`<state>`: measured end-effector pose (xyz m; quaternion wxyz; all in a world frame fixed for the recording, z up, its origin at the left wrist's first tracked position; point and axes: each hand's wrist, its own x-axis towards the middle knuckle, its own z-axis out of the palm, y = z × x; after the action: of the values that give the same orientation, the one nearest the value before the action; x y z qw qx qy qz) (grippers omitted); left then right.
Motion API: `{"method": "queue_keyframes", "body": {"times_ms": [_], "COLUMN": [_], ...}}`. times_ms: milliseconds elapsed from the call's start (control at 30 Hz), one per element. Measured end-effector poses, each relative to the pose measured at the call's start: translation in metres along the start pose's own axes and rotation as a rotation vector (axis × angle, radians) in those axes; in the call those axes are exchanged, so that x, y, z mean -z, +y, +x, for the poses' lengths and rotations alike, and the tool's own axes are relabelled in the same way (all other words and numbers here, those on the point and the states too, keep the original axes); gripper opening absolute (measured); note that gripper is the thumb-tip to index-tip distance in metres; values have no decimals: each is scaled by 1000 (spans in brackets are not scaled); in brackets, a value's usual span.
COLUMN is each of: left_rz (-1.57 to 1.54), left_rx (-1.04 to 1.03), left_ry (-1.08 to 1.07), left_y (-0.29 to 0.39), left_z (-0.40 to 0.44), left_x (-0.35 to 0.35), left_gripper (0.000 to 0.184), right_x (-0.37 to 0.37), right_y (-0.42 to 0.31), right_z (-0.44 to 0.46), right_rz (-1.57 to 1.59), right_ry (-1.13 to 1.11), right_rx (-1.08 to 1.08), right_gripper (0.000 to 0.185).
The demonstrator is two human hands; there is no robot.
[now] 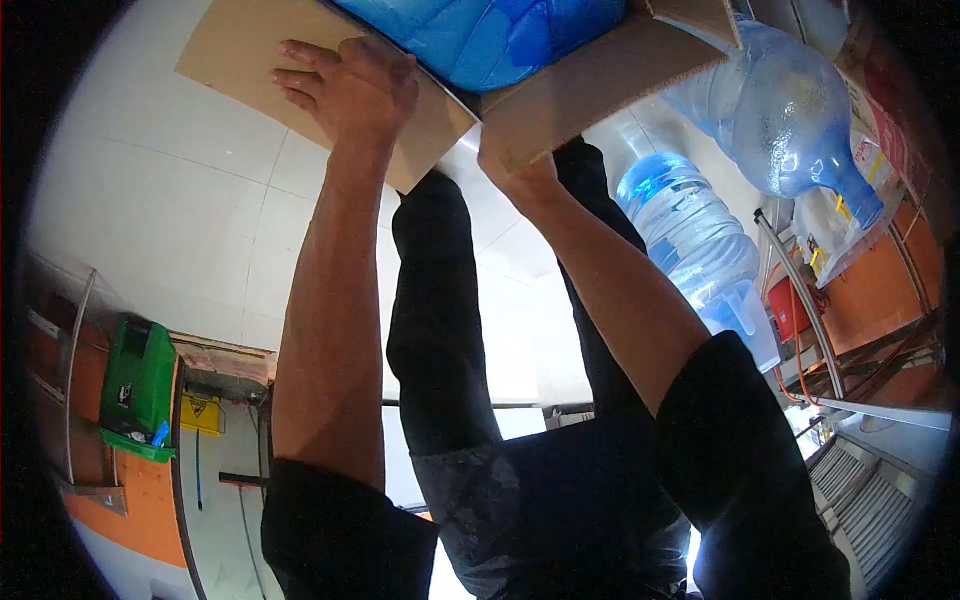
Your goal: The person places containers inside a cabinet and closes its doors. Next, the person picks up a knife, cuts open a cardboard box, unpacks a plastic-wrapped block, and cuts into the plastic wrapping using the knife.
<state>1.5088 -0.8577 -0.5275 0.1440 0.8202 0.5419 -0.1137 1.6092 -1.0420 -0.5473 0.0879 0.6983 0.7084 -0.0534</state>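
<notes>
A cardboard box (590,95) with its flaps folded outward is at the top of the head view. Inside it lies a crinkled blue plastic-covered bundle (490,40); its upper part is cut off by the frame. My left hand (355,85) rests on the left flap (240,45) with its fingers spread and nothing held in them. My right hand (515,180) is at the near edge of the right flap, partly under it. The cardboard hides the fingers of that hand, so I cannot see whether they grip it.
Large clear blue water bottles (690,230) stand or lie to the right, with another bottle (790,110) above them. A metal-legged rack (800,300) is beyond. On the left are a green bin (138,385) and a yellow sign (200,414). Pale tiles (190,160) cover the floor.
</notes>
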Motion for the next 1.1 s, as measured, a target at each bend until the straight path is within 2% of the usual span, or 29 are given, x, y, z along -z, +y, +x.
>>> {"method": "queue_keyframes", "body": {"times_ms": [133, 333, 433, 500, 600, 700, 767, 800, 900, 1000, 1100], "left_rz": [-7, 8, 45, 50, 96, 110, 117, 126, 177, 149, 121], "left_rx": [-7, -60, -56, -93, -118, -187, -223, -225, -237, -107, 3], "left_ry": [-108, -38, -135, -127, -139, 8, 44, 12, 3, -141, -276], "left_y": [-1, -10, -11, -16, -18, -29, -30, -31, -31, -19, -7], "left_z": [4, 4, 9, 14, 11, 13, 12, 12, 14, 17, 21], "left_x": [10, -7, -4, -10, -18, -34, -36, -37, -40, -26, -10], "left_gripper": [66, 69, 71, 72, 73, 55, 51, 51, 54, 65, 75], "right_x": [9, -3, -6, -4, 30, 14, 27, 32, 21, 10, 24], "right_y": [7, 3, 2, -1, 4, 0, 1, 1, -3, -9, -7], "right_z": [-16, -23, -19, -20, -4, -12, -5, -3, -10, -11, -12], "right_rz": [103, 269, 341, 473, 681, 559, 651, 695, 615, 678, 644], "right_ry": [42, 4, -30, -125, -458, -272, -365, -412, -308, -394, -320], "right_rx": [-8, -77, -135, -206, -433, -307, -414, -468, -391, -569, -509], "right_gripper": [29, 29, 29, 29, 24, 23, 23, 22, 23, 22, 24]}}
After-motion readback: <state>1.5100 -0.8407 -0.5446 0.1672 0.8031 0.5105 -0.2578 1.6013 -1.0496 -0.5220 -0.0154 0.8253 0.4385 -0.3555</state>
